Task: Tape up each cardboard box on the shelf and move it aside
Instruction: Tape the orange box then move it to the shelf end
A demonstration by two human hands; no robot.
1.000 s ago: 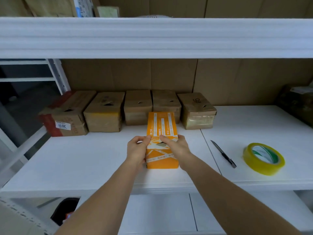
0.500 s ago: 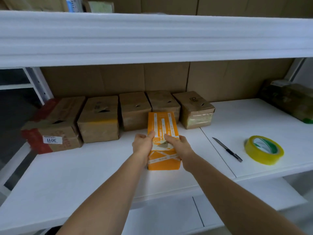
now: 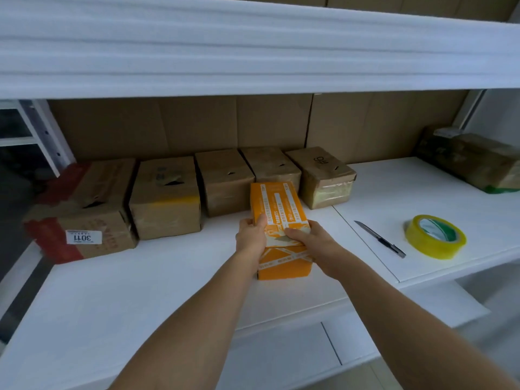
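Note:
An orange box with white printed tape bands stands on the white shelf, its long side pointing away from me. My left hand grips its left top edge, thumb lying on the top. My right hand holds the right side, thumb pressed on the near end of the top. Behind it, a row of several brown cardboard boxes lines the back wall. A yellow tape roll lies on the shelf to the right.
A utility knife lies between the orange box and the tape roll. A dark wrapped parcel sits at the far right. The upper shelf's white edge hangs low overhead. A red-taped box labelled 3011 stands at the left.
Both hands keep their hold on the orange box, which stays in place. My head has turned and tilted, shifting the view rightward and closer.

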